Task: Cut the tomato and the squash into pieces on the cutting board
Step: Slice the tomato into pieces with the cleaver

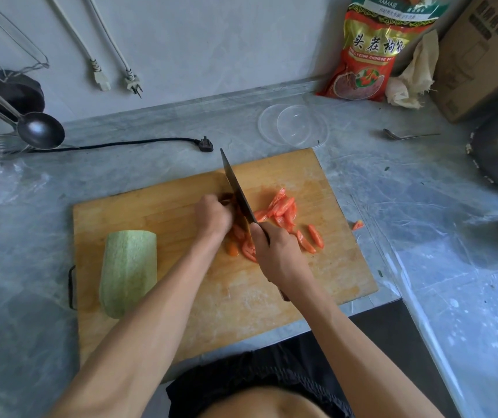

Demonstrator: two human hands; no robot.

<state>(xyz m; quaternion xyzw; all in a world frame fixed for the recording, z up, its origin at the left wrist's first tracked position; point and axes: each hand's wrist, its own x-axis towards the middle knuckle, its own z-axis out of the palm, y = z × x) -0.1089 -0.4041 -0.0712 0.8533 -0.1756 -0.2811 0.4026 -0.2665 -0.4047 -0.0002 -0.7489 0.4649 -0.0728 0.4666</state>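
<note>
**Kid:** What are your hands doing?

**Me:** My right hand (275,251) is wrapped tight round the knife (237,191) handle, close to the blade, so the knife will not wobble. My left hand (211,217) is curled over the last bit of tomato to keep it from rolling. I cannot see that bit; my fingers hide it.

**Kid:** Where did the cut tomato go?

**Me:** The tomato slices (284,209) lie on the far side of the blade, out of the way, on the cutting board (332,267).

**Kid:** And the squash?

**Me:** The squash (128,271) waits whole at the board's left edge. Its turn comes next, I think.

**Kid:** What's behind?

**Me:** A clear lid (294,125) on the worktop (151,152), maybe for later.
</note>
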